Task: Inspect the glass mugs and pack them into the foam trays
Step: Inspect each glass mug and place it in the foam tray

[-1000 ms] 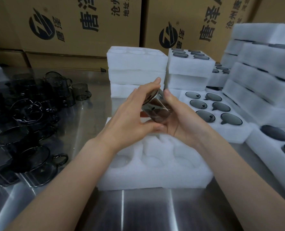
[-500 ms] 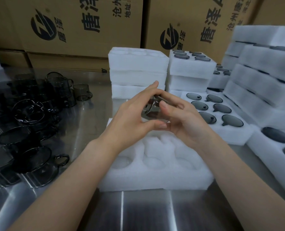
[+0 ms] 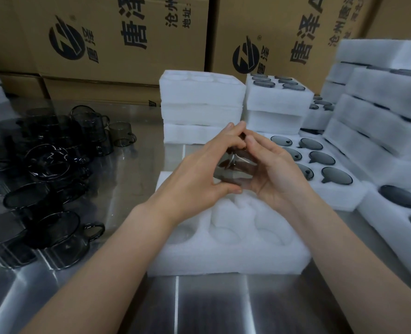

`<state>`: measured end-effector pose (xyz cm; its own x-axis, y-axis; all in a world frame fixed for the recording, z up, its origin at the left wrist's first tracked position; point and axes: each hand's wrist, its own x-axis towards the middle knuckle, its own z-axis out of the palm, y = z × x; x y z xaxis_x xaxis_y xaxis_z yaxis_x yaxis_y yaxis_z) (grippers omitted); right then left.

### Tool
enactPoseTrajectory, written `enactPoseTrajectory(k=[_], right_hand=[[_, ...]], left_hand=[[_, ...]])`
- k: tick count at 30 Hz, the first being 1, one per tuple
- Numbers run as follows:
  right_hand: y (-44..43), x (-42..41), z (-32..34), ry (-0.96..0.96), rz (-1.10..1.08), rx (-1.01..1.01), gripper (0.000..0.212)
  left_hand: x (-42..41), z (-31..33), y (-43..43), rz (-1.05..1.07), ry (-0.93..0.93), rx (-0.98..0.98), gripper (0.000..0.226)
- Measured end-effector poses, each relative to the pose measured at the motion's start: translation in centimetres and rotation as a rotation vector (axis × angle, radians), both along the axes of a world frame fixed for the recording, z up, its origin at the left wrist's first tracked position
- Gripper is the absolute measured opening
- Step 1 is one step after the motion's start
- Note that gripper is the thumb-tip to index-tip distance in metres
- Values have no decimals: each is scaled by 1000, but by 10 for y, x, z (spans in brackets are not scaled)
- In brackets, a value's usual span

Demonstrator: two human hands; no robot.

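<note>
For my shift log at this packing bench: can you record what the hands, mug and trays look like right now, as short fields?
item in hand: glass mug, smoky grey
left hand: grips the mug's left side
right hand: grips its right side
front foam tray: visible pockets empty
loose mugs: clustered on the table's left
filled tray: right of the front one

Both hands [image 3: 192,179] grip one smoky glass mug [image 3: 233,171].

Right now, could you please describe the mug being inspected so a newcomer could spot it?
Start at the steel table, then the foam tray at its near middle. Above it the left hand and right hand hold a mug. It alone is in the air; the other mugs stand at the left or sit in trays at the right.
</note>
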<state>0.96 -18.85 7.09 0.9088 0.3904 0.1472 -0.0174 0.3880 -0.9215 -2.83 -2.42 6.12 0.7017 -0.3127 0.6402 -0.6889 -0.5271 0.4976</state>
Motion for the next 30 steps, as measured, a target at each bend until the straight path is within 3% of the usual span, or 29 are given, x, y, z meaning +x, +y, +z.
enactPoseTrajectory(k=[4, 7, 10, 12, 14, 17, 20, 26, 28, 30], right_hand=[[1, -1, -1, -12, 115, -28, 55], [1, -1, -1, -34, 116, -105, 50], [0, -2, -1, -67, 43, -159, 44], [1, -5, 1, -139, 13, -234, 45], [3, -9, 4, -260, -5, -363, 43], [7, -15, 12, -437, 8, -508, 46], [14, -20, 17, -487, 61, -536, 48], [28, -19, 20, -453, 75, -591, 28], [32, -17, 24, -546, 43, -644, 20], [38, -15, 30, -673, 64, -725, 29]], left_hand=[[-2, 2, 6, 41, 39, -166, 80], [-4, 3, 9, 13, 148, -246, 83], [-3, 8, 19, 75, 200, -383, 49], [0, 9, 31, 235, 164, -494, 20], [4, 3, 43, 403, 209, -554, 11], [7, -14, 52, 540, 421, -523, 13], [11, -24, 51, 492, 579, -586, 16], [10, -25, 49, 428, 618, -690, 25], [10, -25, 49, 412, 631, -731, 24], [11, -26, 48, 384, 651, -756, 19]])
